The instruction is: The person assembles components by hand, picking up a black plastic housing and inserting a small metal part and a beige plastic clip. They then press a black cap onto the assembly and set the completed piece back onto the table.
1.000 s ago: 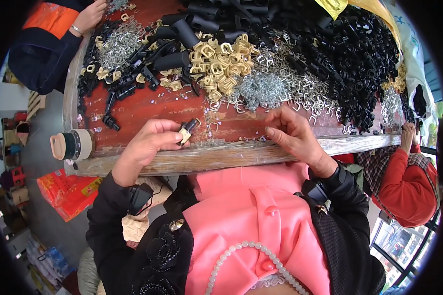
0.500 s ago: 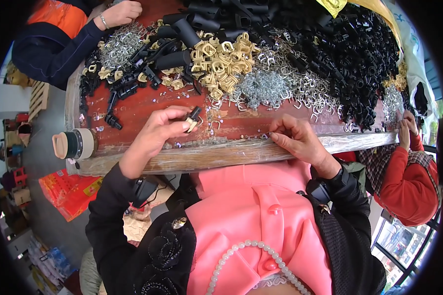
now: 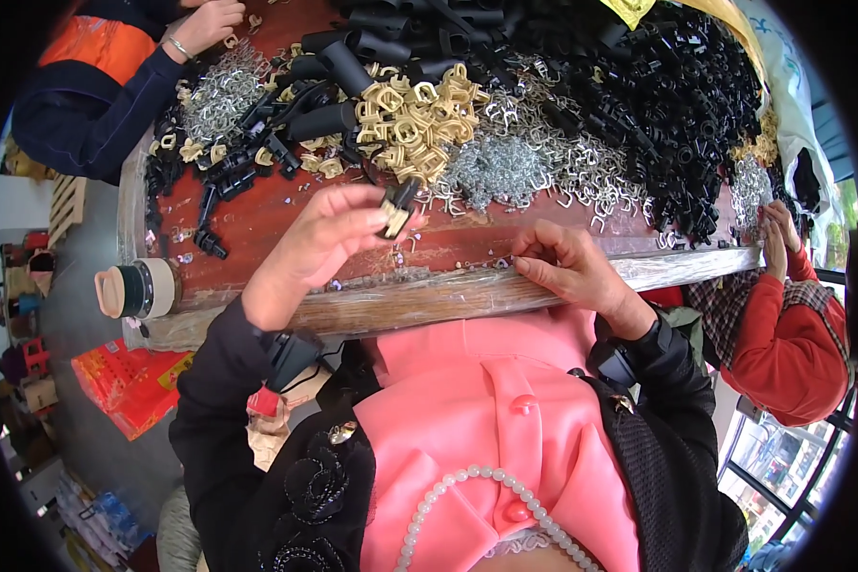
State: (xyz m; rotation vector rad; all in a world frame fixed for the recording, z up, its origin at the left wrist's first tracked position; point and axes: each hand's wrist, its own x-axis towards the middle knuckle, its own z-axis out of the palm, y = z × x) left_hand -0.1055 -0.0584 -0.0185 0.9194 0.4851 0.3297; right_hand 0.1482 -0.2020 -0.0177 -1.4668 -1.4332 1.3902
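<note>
Above the red tabletop, my left hand pinches a small black plastic part with a beige clip piece on it. My right hand hovers by the table's wooden front edge, thumb and fingers curled together; whatever may be between the fingertips is too small to make out. A heap of beige plastic clips lies just beyond my left hand. Right of it are a pile of small silver springs and scattered bent metal hooks.
Black plastic parts fill the far right, with black tubes at the back. A lidded cup stands at the left corner. Co-workers' hands reach in, one at far left, others at right.
My left hand has moved right and slightly away from me with the black part, tilting it. The right hand has barely shifted. The far-left co-worker's hand has drawn leftward.
</note>
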